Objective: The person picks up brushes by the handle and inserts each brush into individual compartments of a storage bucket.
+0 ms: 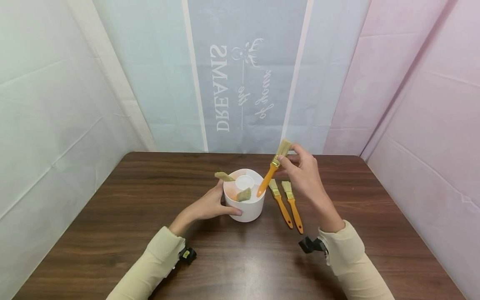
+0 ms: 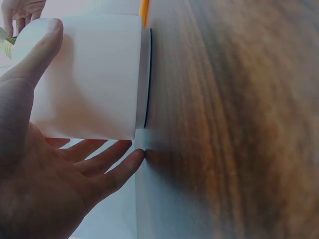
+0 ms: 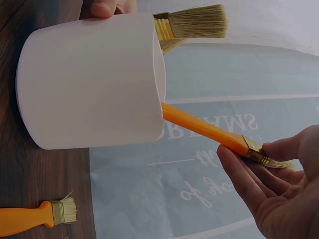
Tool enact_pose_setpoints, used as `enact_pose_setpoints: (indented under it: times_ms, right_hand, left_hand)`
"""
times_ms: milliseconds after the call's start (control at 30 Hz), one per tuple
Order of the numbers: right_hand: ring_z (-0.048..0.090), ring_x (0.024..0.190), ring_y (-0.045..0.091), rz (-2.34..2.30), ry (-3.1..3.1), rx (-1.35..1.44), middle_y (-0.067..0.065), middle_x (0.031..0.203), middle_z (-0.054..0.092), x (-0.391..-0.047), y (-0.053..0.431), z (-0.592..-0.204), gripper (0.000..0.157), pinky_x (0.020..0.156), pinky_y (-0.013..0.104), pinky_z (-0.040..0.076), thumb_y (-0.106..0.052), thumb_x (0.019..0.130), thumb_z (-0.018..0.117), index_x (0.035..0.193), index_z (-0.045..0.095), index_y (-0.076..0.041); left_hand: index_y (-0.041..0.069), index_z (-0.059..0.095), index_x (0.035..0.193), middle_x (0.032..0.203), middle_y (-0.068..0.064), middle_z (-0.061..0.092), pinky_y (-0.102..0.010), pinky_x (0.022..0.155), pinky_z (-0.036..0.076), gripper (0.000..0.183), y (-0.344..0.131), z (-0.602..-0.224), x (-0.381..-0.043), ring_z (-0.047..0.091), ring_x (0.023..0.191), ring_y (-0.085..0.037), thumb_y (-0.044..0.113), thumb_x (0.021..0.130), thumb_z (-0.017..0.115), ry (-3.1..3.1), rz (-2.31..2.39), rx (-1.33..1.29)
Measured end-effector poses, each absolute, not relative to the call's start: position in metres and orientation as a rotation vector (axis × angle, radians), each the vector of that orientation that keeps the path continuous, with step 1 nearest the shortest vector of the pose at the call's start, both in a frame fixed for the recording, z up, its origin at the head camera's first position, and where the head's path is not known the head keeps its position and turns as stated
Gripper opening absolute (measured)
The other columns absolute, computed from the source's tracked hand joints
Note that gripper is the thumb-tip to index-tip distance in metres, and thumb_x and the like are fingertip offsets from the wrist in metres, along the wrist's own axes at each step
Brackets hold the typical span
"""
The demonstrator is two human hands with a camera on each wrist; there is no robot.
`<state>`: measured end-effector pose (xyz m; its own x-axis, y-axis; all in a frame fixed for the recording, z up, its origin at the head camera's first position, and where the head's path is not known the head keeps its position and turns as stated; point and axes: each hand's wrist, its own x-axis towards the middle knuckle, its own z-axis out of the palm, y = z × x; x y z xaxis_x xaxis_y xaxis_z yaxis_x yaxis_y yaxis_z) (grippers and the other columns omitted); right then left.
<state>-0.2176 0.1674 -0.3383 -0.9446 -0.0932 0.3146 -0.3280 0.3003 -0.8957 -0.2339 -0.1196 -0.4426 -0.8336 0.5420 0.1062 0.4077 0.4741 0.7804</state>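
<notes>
A round white divided container (image 1: 250, 213) stands on the table, with a paintbrush (image 1: 244, 195) and another paintbrush (image 1: 223, 176) upright inside, bristles up. My left hand (image 1: 204, 205) holds its left side, the thumb (image 2: 44, 50) across the front wall and the fingers behind. Between thumb and fingers, my right hand (image 1: 305, 171) pinches a yellow-handled paintbrush (image 1: 267, 181) near its metal band. That brush tilts, bristles up, and its handle end dips inside the container's right rim, as the right wrist view shows. Whether the tip touches the bottom is hidden.
Two more yellow-handled paintbrushes lie side by side right of the container, the nearer one (image 1: 282, 207) and the farther one (image 1: 295, 210), bristles pointing away. The dark wooden table (image 1: 112, 233) ends at a printed curtain (image 1: 243, 141) behind.
</notes>
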Motion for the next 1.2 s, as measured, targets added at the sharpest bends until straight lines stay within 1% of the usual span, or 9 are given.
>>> enact_pose_setpoints:
  times_ms: [100, 233, 367, 567, 633, 800, 1033, 1200]
  right_hand:
    - [0.077, 0.083, 0.040, 1.690, -2.366, 0.387, 0.026, 0.100, 0.076, -0.2176, 0.1673, -0.3378, 0.024, 0.075, 0.047, 0.063, -0.022, 0.104, 0.062, 0.116, 0.057, -0.001]
    - [0.078, 0.083, 0.034, 1.679, -2.365, 0.393, 0.025, 0.102, 0.076, -0.2180, 0.1673, -0.3376, 0.024, 0.076, 0.049, 0.063, -0.022, 0.104, 0.062, 0.117, 0.059, -0.002]
    - [0.078, 0.084, 0.029, 1.658, -2.370, 0.398, 0.024, 0.104, 0.077, -0.2182, 0.1674, -0.3376, 0.025, 0.076, 0.047, 0.063, -0.022, 0.104, 0.063, 0.120, 0.061, -0.004]
    - [0.078, 0.088, 0.032, 1.592, -2.394, 0.431, 0.021, 0.105, 0.077, -0.2193, 0.1674, -0.3378, 0.028, 0.073, 0.035, 0.064, -0.021, 0.103, 0.065, 0.127, 0.062, -0.009]
    - [0.078, 0.090, 0.032, 1.573, -2.402, 0.447, 0.020, 0.106, 0.077, -0.2195, 0.1675, -0.3379, 0.029, 0.073, 0.034, 0.064, -0.020, 0.103, 0.065, 0.129, 0.062, -0.010]
    - [0.078, 0.090, 0.031, 1.562, -2.403, 0.456, 0.021, 0.106, 0.077, -0.2206, 0.1675, -0.3386, 0.031, 0.071, 0.033, 0.064, -0.018, 0.102, 0.065, 0.132, 0.062, -0.010]
    - [0.078, 0.090, 0.032, 1.572, -2.410, 0.459, 0.021, 0.104, 0.077, -0.2207, 0.1666, -0.3393, 0.028, 0.072, 0.033, 0.063, -0.016, 0.102, 0.066, 0.129, 0.063, -0.008]
    - [0.077, 0.088, 0.036, 1.581, -2.428, 0.470, 0.021, 0.104, 0.076, -0.2212, 0.1651, -0.3410, 0.028, 0.071, 0.032, 0.063, -0.017, 0.102, 0.065, 0.129, 0.062, -0.008]
  left_hand:
    - [0.014, 0.019, 0.158, 0.155, -0.010, 0.042, -0.046, 0.117, 0.039, 0.111, -0.1196, -0.4428, -0.2341, 0.051, 0.138, -0.020, 0.035, 0.077, 0.092, 2.560, 1.293, 0.832]
    - [0.015, 0.018, 0.159, 0.155, -0.010, 0.042, -0.046, 0.117, 0.039, 0.112, -0.1199, -0.4430, -0.2345, 0.052, 0.138, -0.020, 0.035, 0.077, 0.092, 2.560, 1.293, 0.828]
    - [0.015, 0.017, 0.159, 0.155, -0.010, 0.042, -0.047, 0.117, 0.039, 0.112, -0.1205, -0.4426, -0.2344, 0.052, 0.138, -0.020, 0.035, 0.078, 0.092, 2.553, 1.299, 0.836]
    - [0.014, 0.017, 0.159, 0.154, -0.009, 0.042, -0.047, 0.116, 0.040, 0.112, -0.1206, -0.4406, -0.2333, 0.052, 0.137, -0.019, 0.035, 0.078, 0.092, 2.533, 1.318, 0.841]
    - [0.015, 0.017, 0.159, 0.155, -0.009, 0.042, -0.046, 0.116, 0.039, 0.112, -0.1205, -0.4404, -0.2338, 0.052, 0.137, -0.019, 0.035, 0.078, 0.092, 2.535, 1.314, 0.835]
    - [0.015, 0.017, 0.159, 0.155, -0.008, 0.041, -0.046, 0.117, 0.039, 0.112, -0.1202, -0.4402, -0.2347, 0.051, 0.137, -0.019, 0.036, 0.078, 0.092, 2.538, 1.310, 0.839]
    - [0.016, 0.016, 0.160, 0.156, -0.007, 0.041, -0.046, 0.118, 0.038, 0.113, -0.1197, -0.4411, -0.2353, 0.050, 0.139, -0.018, 0.036, 0.078, 0.092, 2.545, 1.298, 0.841]
    - [0.015, 0.017, 0.159, 0.156, -0.008, 0.041, -0.047, 0.118, 0.038, 0.112, -0.1197, -0.4404, -0.2339, 0.050, 0.140, -0.019, 0.035, 0.078, 0.092, 2.550, 1.301, 0.837]
